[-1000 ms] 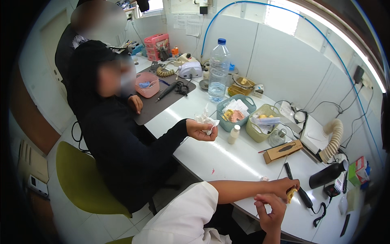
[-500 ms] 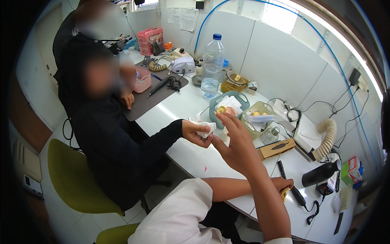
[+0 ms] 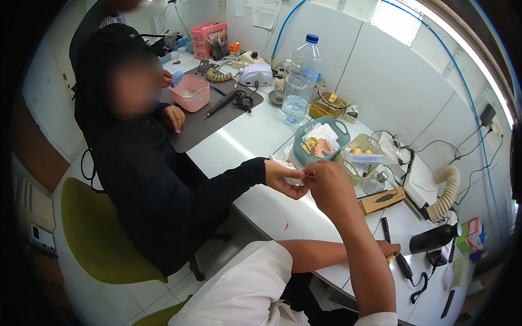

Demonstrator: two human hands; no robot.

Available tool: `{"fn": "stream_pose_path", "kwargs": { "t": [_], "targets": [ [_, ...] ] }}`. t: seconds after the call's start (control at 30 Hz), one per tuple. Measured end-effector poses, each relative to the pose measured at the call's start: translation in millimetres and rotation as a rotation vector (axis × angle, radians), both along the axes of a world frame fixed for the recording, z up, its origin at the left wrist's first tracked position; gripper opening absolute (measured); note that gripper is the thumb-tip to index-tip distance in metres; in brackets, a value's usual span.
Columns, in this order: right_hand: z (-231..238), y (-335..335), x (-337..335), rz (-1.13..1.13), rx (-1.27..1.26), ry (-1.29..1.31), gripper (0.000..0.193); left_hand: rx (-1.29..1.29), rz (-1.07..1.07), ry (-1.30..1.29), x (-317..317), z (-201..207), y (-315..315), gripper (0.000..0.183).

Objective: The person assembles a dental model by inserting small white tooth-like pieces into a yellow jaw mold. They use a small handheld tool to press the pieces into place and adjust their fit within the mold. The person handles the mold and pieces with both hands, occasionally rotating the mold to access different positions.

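My right hand (image 3: 328,185) is up over the bench, finger and thumb pinched together right against the hand (image 3: 285,178) of a person seated at the left. That person holds a crumpled white tissue (image 3: 280,162). Whatever lies between our fingertips is too small or hidden to make out. Beneath my right forearm my left arm stretches to the right. On the bench, my left hand (image 3: 388,248) is closed around a small yellow piece (image 3: 390,259), mostly hidden by the fingers, beside a black pen-shaped handpiece (image 3: 402,266) with a coiled cord.
Behind my right hand stand a green-blue basket (image 3: 343,128) with pink and yellow dental models and a yellow-green basket (image 3: 375,142). Further off are a large water bottle (image 3: 300,76) and a pink basket (image 3: 190,93). A black flask (image 3: 432,239) and a cardboard box (image 3: 382,200) lie at the right.
My right hand has gone from spread fingers to a pinch at the other person's fingertips. That person's hand has turned over, leaving the tissue partly behind it. My left hand stays on the bench.
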State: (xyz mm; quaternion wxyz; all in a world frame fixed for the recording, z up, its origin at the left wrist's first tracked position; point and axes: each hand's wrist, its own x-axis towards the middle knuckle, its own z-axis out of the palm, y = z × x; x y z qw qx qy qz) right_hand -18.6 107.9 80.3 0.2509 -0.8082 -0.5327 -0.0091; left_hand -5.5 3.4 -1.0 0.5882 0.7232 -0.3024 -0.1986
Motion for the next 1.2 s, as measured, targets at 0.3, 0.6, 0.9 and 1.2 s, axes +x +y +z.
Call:
{"fn": "stream_pose_path", "kwargs": {
  "t": [0.3,0.6,0.9,1.2],
  "targets": [
    [-16,-3,-14,0.05,0.009,-0.104,0.01,-0.004,0.05,-0.048,2,-21,-2,0.064],
    [-39,-14,-27,0.096,-0.11,-0.288,0.009,-0.041,0.079,-0.051,-2,-19,-4,0.062],
    [-50,-12,-35,0.185,-0.089,-0.486,0.012,-0.095,0.072,-0.057,8,-43,-7,0.064],
    [-45,-17,-30,0.197,-0.154,-0.516,0.016,-0.031,0.1,-0.014,-7,-16,2,0.06]
  ]
}}
